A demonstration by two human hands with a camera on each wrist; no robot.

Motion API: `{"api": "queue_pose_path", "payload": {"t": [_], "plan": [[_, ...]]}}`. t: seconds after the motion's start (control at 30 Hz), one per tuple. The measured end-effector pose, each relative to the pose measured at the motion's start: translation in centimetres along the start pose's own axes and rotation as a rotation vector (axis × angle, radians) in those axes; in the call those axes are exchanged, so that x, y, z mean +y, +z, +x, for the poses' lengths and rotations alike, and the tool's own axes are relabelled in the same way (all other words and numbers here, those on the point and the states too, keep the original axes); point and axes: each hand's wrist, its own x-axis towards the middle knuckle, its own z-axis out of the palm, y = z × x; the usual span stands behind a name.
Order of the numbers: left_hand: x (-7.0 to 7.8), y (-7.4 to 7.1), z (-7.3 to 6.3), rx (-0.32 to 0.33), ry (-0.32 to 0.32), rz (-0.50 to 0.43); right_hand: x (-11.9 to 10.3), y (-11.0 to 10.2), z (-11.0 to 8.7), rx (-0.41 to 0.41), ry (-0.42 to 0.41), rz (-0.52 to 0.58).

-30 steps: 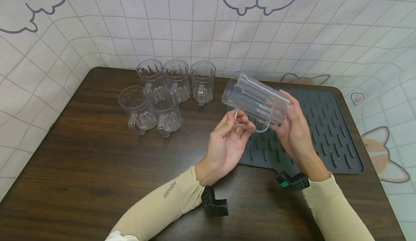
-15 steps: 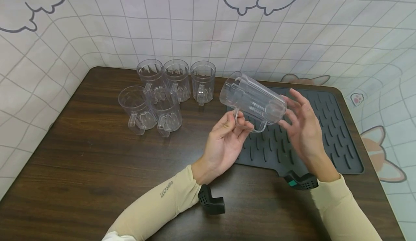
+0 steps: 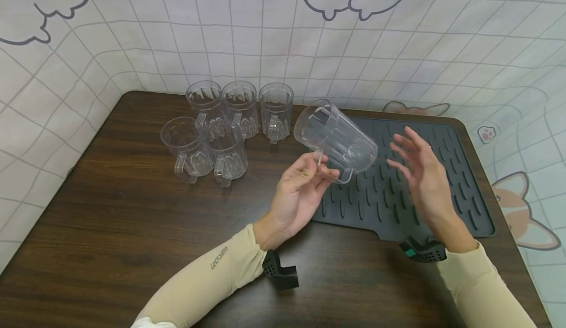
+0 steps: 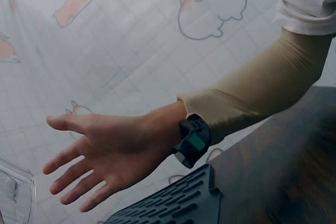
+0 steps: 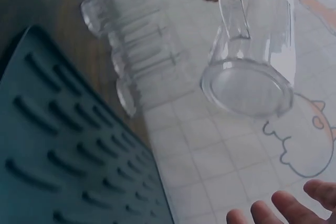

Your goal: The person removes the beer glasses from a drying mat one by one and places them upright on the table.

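Observation:
A clear plastic mug point(image 3: 338, 136) is tilted in the air above the dark ridged mat, its mouth toward the upper left and its base toward the lower right. My left hand point(image 3: 298, 193) grips the mug's handle between thumb and fingers. Apart from the mug, to its right, my right hand point(image 3: 426, 180) hovers over the mat with fingers spread and nothing in them. In the right wrist view the base of the mug point(image 5: 247, 87) faces the camera. The left wrist view shows the right hand point(image 4: 113, 150) with its palm toward the camera.
Several matching clear mugs point(image 3: 276, 114) stand upright at the back left of the brown wooden table point(image 3: 132, 239), handles toward me. The dark grey ridged mat point(image 3: 464, 210) lies on the right side. A white gridded cloth point(image 3: 283, 38) hangs behind the table.
My right hand has let go of the mug's base and drawn away to the right. The left hand, holding the handle, has shifted slightly left and tipped the mug's mouth more toward the camera.

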Motion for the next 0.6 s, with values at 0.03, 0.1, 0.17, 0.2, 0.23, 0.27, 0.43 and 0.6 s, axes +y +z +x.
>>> {"api": "queue_pose_path", "payload": {"t": [0.03,0.1,0.17,0.2,0.23,0.27,0.43,0.6], "plan": [[0.1,-0.1,0.0,0.000,0.001,0.009,0.0,-0.3,-0.1,-0.001,0.002,-0.035],[0.2,-0.1,0.0,0.003,0.003,0.025,0.0,-1.0,-0.2,-0.005,0.009,-0.175],[0.4,-0.3,0.0,0.003,0.003,0.047,0.0,-1.8,-0.4,-0.010,0.022,-0.333],[0.5,-0.3,0.0,0.005,0.001,0.058,0.0,-2.2,-0.5,-0.016,0.030,-0.416],[0.6,-0.4,-0.1,0.007,0.000,0.067,0.0,-2.6,-0.6,-0.022,0.040,-0.504],[0.7,-0.5,-0.1,0.010,-0.001,0.079,0.0,-3.0,-0.8,-0.032,0.048,-0.581],[1.2,-1.1,-0.2,0.012,0.007,0.143,0.6,-5.0,-1.7,-0.066,0.079,-0.745],[1.4,-1.9,-0.5,0.010,0.023,0.210,1.3,-6.8,-2.8,-0.068,0.064,-0.833]]}}
